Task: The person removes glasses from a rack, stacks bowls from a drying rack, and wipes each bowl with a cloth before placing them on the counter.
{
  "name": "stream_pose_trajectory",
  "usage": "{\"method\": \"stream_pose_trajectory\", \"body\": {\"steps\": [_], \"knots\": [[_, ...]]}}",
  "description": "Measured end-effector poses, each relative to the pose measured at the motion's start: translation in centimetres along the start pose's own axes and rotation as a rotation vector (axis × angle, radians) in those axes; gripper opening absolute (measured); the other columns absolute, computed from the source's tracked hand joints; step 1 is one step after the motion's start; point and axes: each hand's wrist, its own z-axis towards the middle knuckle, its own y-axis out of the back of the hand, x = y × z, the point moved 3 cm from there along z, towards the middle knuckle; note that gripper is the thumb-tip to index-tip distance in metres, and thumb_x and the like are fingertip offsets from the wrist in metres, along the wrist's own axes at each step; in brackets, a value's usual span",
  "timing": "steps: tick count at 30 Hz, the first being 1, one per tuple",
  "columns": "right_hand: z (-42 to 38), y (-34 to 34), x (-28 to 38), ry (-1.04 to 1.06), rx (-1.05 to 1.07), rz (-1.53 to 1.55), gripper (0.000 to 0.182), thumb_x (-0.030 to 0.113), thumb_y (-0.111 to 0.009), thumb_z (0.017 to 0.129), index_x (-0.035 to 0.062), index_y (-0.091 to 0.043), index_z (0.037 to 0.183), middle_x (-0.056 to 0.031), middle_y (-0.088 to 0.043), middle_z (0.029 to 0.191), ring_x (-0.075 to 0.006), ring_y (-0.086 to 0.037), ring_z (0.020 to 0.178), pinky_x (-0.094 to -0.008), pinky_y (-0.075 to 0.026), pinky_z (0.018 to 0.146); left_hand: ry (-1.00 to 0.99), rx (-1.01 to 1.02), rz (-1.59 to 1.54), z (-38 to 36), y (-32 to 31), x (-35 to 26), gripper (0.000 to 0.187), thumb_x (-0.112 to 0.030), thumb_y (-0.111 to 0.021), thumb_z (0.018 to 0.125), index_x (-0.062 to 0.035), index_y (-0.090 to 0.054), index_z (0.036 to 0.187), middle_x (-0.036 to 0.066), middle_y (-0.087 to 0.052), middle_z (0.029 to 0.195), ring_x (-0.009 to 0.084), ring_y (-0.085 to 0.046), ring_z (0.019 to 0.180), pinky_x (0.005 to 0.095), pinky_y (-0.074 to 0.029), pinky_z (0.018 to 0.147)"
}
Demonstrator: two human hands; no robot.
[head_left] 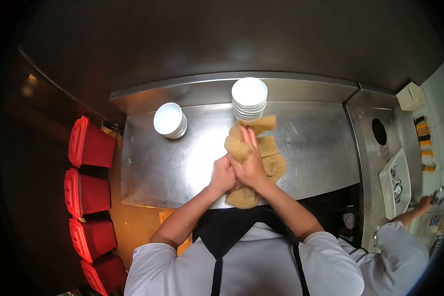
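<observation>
We have a tan cloth (273,165) bunched at the near edge of the metal surface (313,148), under our two hands. Our left hand (224,175) curls against our right; its fingertips are hidden, so we cannot tell whether its grip holds cloth. Our right hand (250,166) lies among the folds, fingers stretched forward and together; we cannot tell how firm its grip is. Just beyond stands a tall bowl stack (249,93); a shorter stack (169,120) stands far left. Right, a white basket (387,190) sits near another person's hand (421,205).
</observation>
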Motion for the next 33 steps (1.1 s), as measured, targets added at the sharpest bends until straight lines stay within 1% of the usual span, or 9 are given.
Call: {"method": "stream_pose_trajectory", "body": {"steps": [4, 7, 11, 15, 19, 22, 26, 30, 33], "knots": [[2.9, 3.0, -2.7, -0.563, 0.228, 0.626, 0.039, 0.029, -0.061, 0.094, -0.0028, -0.061, 0.116, -0.0144, -0.065, 0.11, -0.0254, -0.064, 0.1, -0.0354, -0.05, 0.09, 0.242, 0.315, 0.019, -0.4, 1.1, -2.2, 0.02, -0.007, -0.054, 0.097, 0.0031, -0.064, 0.111, 0.003, -0.069, 0.099, 0.0066, -0.059, 0.093, 0.0227, -0.048, 0.082], [2.0, 4.1, -4.8, -0.836, 0.182, 1.178, 0.038, 0.032, -0.06, 0.097, 0.0016, -0.061, 0.119, -0.0056, -0.066, 0.108, -0.0157, -0.063, 0.096, -0.0307, -0.051, 0.085, 0.204, 0.326, -0.563, 0.0, 1.8, -2.9, 0.029, -0.011, -0.055, 0.098, 0.001, -0.057, 0.124, 0.008, -0.065, 0.117, 0.0179, -0.059, 0.112, 0.0328, -0.043, 0.101], [0.4, 2.4, -4.0, -0.669, -0.197, 1.156, 0.033, 0.025, -0.061, 0.096, 0.0012, -0.06, 0.119, -0.006, -0.064, 0.113, -0.0158, -0.06, 0.103, -0.0303, -0.049, 0.089, 0.143, 0.042, -0.855, 2.1, 2.3, -1.9, 0.055, -0.023, -0.052, 0.1, -0.0066, -0.029, 0.148, 0.013, -0.039, 0.147, 0.0263, -0.04, 0.135, 0.0432, -0.032, 0.114], [-0.8, 1.4, -2.1, -0.531, 0.231, 0.715, 0.038, 0.012, -0.069, 0.087, -0.0011, -0.057, 0.12, -0.0111, -0.059, 0.124, -0.0214, -0.055, 0.117, -0.0351, -0.044, 0.099, 0.132, -0.026, -0.726, 2.0, 0.9, -3.0, 0.06, -0.025, -0.055, 0.097, -0.0087, -0.027, 0.147, 0.014, -0.043, 0.139, 0.0246, -0.045, 0.126, 0.0402, -0.037, 0.108], [-1.3, -0.4, -2.3, 0.307, 0.552, 0.141, 0.053, 0.003, -0.067, 0.07, -0.0054, -0.055, 0.121, -0.0257, -0.054, 0.128, -0.0419, -0.046, 0.126, -0.0483, -0.038, 0.105, 0.272, 0.073, -0.865, 2.3, 1.6, -4.7, 0.055, -0.021, -0.064, 0.09, -0.0056, -0.04, 0.137, 0.011, -0.055, 0.115, 0.0191, -0.056, 0.104, 0.0332, -0.046, 0.095], [-2.5, -1.6, -2.6, 0.196, 0.374, 0.132, 0.047, -0.002, -0.062, 0.074, -0.0049, -0.055, 0.12, -0.0259, -0.054, 0.126, -0.0423, -0.048, 0.123, -0.0463, -0.04, 0.104, 0.06, 0.048, -0.375, 3.0, 2.6, -2.9, 0.055, -0.023, -0.066, 0.083, -0.0071, -0.047, 0.132, 0.009, -0.056, 0.117, 0.0194, -0.054, 0.108, 0.0337, -0.043, 0.098], [-3.1, -1.7, -1.4, -0.569, 0.421, 0.906, 0.039, 0.003, -0.067, 0.079, 0.0015, -0.059, 0.118, -0.0193, -0.063, 0.109, -0.0364, -0.059, 0.107, -0.0434, -0.045, 0.096, -0.107, -0.069, -0.245, 3.5, 3.2, -1.1, 0.051, -0.02, -0.066, 0.085, -0.0037, -0.049, 0.13, 0.008, -0.056, 0.107, 0.0156, -0.053, 0.098, 0.0301, -0.045, 0.088], [-2.8, -1.6, -1.4, 0.06, 0.423, 0.348, 0.032, 0.007, -0.074, 0.076, 0.0028, -0.064, 0.105, -0.0124, -0.065, 0.103, -0.0336, -0.061, 0.101, -0.0399, -0.048, 0.092, 0.33, -0.144, -0.967, 3.5, 2.5, -1.4, 0.043, -0.027, -0.054, 0.094, -0.0053, -0.047, 0.131, 0.013, -0.057, 0.115, 0.0235, -0.058, 0.106, 0.0379, -0.047, 0.096], [-0.6, 0.6, -4.2, 0.536, 0.431, 0.144, 0.029, 0.012, -0.074, 0.076, 0.0029, -0.064, 0.102, -0.0117, -0.065, 0.105, -0.0328, -0.061, 0.101, -0.0387, -0.048, 0.093, 0.416, -0.069, -1.005, 3.3, 3.0, -0.5, 0.044, -0.031, -0.051, 0.096, -0.0045, -0.047, 0.13, 0.014, -0.058, 0.119, 0.0279, -0.058, 0.111, 0.0423, -0.046, 0.1]]}}
